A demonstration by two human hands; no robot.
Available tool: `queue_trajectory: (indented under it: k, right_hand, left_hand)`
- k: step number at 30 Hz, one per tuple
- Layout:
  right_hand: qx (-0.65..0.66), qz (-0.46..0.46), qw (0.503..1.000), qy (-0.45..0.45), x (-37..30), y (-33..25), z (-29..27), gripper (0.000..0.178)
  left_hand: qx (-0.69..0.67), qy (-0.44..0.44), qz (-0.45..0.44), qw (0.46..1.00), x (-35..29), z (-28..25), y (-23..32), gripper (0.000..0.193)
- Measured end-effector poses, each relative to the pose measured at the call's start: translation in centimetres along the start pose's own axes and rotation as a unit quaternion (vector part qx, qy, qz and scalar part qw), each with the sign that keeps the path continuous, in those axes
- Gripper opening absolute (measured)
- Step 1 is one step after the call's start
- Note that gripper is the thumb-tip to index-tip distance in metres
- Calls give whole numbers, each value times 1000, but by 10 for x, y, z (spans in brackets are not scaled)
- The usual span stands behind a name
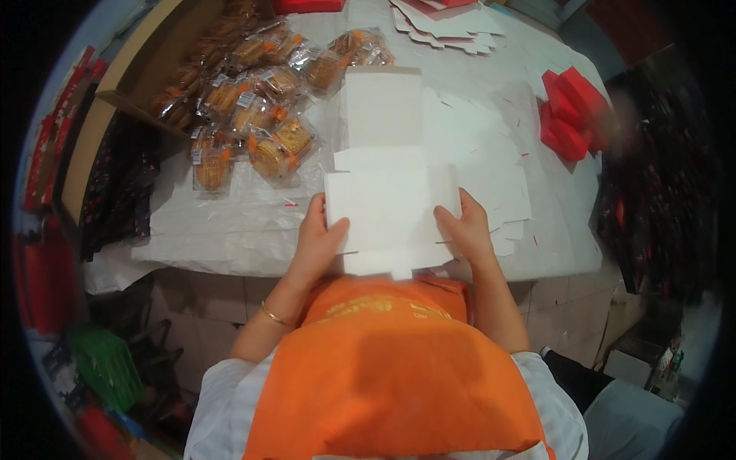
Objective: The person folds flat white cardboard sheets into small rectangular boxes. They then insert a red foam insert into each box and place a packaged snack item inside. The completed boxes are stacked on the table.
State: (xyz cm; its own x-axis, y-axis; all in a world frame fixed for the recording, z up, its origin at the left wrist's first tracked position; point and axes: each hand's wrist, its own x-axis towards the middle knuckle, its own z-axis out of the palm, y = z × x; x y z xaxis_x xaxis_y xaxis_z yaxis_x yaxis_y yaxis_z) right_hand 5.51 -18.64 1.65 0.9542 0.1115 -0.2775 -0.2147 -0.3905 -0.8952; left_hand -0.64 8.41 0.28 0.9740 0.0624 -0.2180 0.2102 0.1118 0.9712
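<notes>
Between my two hands is a flat, unfolded white cardboard box blank, held near the front edge of the table. My left hand grips its left edge, thumb on top and fingers underneath. On the opposite edge, my right hand holds it the same way. A tall flap of the blank stretches away from me, and smaller tabs point toward my orange apron. To the right, partly under the blank, more white flat blanks lie on the table.
Several clear-wrapped packs of round golden pastries lie at the back left, beside an open brown carton. Folded red boxes sit at the right edge. Stacked white blanks lie at the back. Whitish sheeting covers the table.
</notes>
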Motion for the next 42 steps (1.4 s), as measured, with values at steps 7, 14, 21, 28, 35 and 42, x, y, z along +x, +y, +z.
queue_trajectory:
  k: [7,14,21,28,35,42]
  right_hand:
    - [-328,-136,933,56,-12,-13,42,59]
    - [-436,-162,883,68,-8,1,74,70]
    - [-446,-145,882,55,-7,-1,78,68]
    - [-206,-74,974,65,10,21,18,48]
    - [-105,21,994,35,11,21,-13,41]
    - [-308,-168,922,164,0,13,6,46]
  left_hand:
    - [343,6,96,935,18,18,-13,72]
    - [472,-29,-81,878,22,44,11,82]
    - [519,-11,-74,852,21,60,11,84]
    - [161,-9,-22,987,38,-10,-12,45]
    - [367,48,256,893,21,-5,8,58]
    - [511,-188,407,733,16,2,-4,45]
